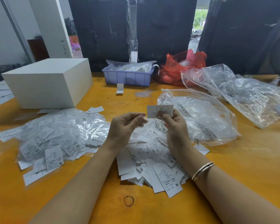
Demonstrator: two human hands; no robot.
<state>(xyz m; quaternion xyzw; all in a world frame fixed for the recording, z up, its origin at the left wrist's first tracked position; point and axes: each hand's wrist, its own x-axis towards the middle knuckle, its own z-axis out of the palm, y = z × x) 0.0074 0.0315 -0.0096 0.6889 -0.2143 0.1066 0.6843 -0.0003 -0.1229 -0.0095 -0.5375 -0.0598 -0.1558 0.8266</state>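
Note:
My right hand (171,125) pinches a white size tag (153,110) marked XS and holds it up above the table. My left hand (126,125) hovers just left of it with curled fingers; a thin clear plastic sleeve (140,122) seems pinched between thumb and forefinger. Below both hands lies a loose pile of white paper tags (152,165). To the left spreads a heap of tags in clear sleeves (55,135). A gold bracelet (202,170) circles my right wrist.
On the orange table (241,167) stand a white box (48,83) at the left, a blue bin (128,76) at the back, a red bag (181,67) and clear plastic bags (200,117) at the right. A rubber band (129,201) lies near the front edge.

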